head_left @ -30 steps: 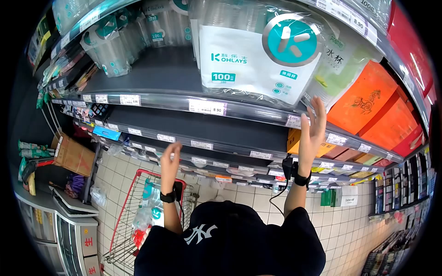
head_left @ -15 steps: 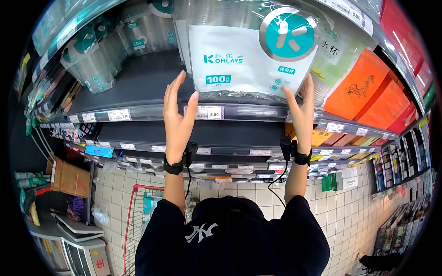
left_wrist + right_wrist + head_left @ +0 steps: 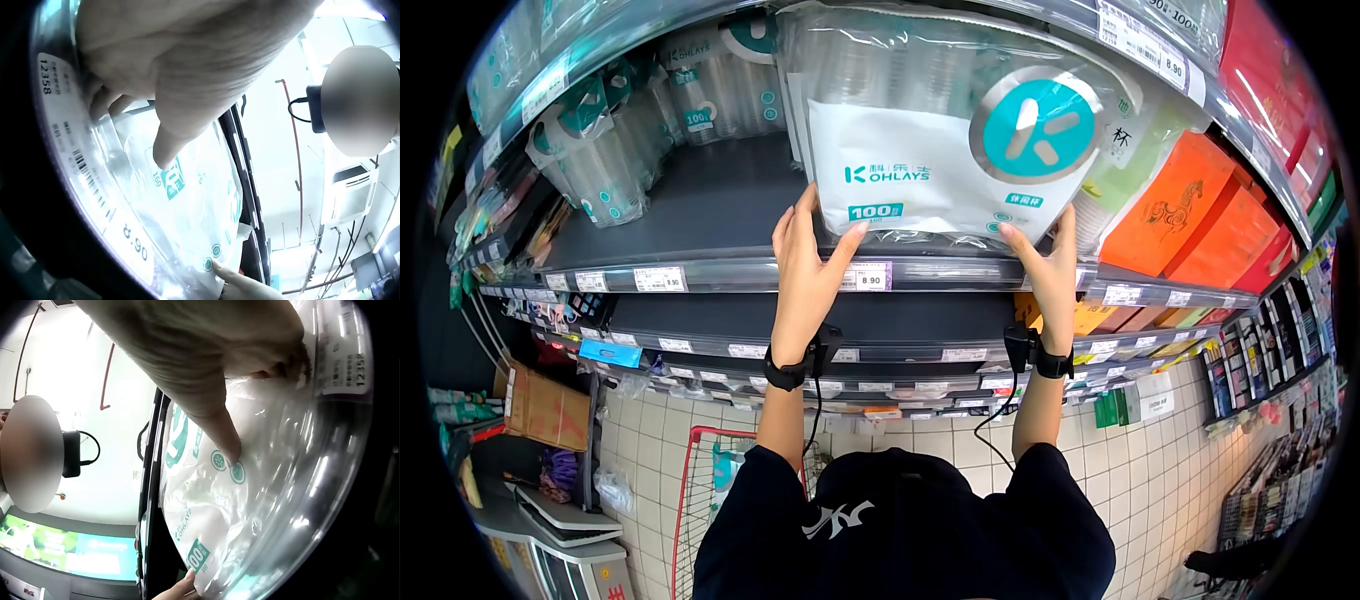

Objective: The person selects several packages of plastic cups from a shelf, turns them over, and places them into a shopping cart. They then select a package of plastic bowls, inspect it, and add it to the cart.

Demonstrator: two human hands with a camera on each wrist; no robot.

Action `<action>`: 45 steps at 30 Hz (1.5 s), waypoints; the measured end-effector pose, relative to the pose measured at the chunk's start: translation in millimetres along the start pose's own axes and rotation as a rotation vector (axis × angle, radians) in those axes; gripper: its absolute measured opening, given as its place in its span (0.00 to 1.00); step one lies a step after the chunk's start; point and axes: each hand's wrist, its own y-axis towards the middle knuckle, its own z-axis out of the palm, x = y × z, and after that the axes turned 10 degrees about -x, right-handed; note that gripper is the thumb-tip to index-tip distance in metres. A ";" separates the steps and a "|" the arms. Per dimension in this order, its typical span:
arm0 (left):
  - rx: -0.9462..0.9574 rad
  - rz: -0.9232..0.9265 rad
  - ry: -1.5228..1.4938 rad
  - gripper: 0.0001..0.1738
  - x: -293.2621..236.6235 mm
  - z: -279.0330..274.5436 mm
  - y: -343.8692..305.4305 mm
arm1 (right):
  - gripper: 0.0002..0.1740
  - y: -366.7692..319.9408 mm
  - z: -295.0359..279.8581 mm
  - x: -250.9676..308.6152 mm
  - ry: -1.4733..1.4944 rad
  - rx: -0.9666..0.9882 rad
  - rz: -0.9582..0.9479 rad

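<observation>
A large clear bag of plastic cups (image 3: 945, 150), with a white front panel and a teal round logo, stands at the front of a dark shelf (image 3: 710, 190). My left hand (image 3: 807, 265) holds its lower left corner, thumb on the front near the "100" mark. On the lower right corner my right hand (image 3: 1048, 275) has its thumb on the front beside small round icons. Both wrist views show a thumb pressed on the bag (image 3: 203, 203), other fingers partly hidden by the shelf's clear price rail (image 3: 312, 469).
Smaller cup packs (image 3: 600, 165) stand to the left, orange boxes (image 3: 1170, 205) to the right. Above hangs another shelf's price rail (image 3: 1145, 40). Lower shelves (image 3: 900, 320) run below my forearms. A red-rimmed shopping cart (image 3: 700, 480) is on the tiled floor at my left.
Both hands have come to the bag's lower corners: the left rose from low beside the cart, the right moved in from the right. The bag's top now leans slightly toward me.
</observation>
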 end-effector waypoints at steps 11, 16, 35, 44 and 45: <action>0.090 -0.206 -0.423 0.26 -9.0 -27.5 -2.4 | 0.32 -24.9 -6.9 -12.7 -0.004 -0.103 -0.010; 0.044 -0.170 -0.128 0.22 64.1 -42.9 -58.5 | 0.29 -73.8 -62.6 -152.8 -0.559 0.046 -0.062; -0.151 -0.523 -0.489 0.22 9.1 -97.8 -96.2 | 0.33 -86.2 -18.0 -32.9 -0.300 0.017 -0.337; -0.120 -0.372 -0.615 0.44 -13.1 -94.1 -98.0 | 0.51 -93.3 -1.8 25.6 0.194 -0.043 -0.055; -0.121 -0.380 -0.612 0.44 -13.6 -93.4 -101.5 | 0.50 -95.3 -2.3 26.9 0.185 -0.046 -0.045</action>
